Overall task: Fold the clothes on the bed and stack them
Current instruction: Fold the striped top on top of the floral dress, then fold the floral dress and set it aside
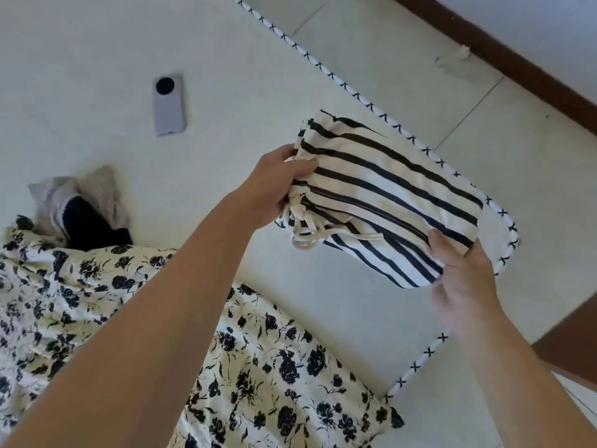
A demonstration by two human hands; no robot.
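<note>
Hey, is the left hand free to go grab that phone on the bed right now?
Probably not yet: the left hand grips the folded striped garment. The phone lies bare on the bed, nothing blocking.

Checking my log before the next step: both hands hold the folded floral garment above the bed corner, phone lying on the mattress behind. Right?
Not quite. In the head view both hands, left hand and right hand, hold the folded striped garment, not the floral one. The floral garment lies spread on the bed. The phone does lie on the mattress.
</note>
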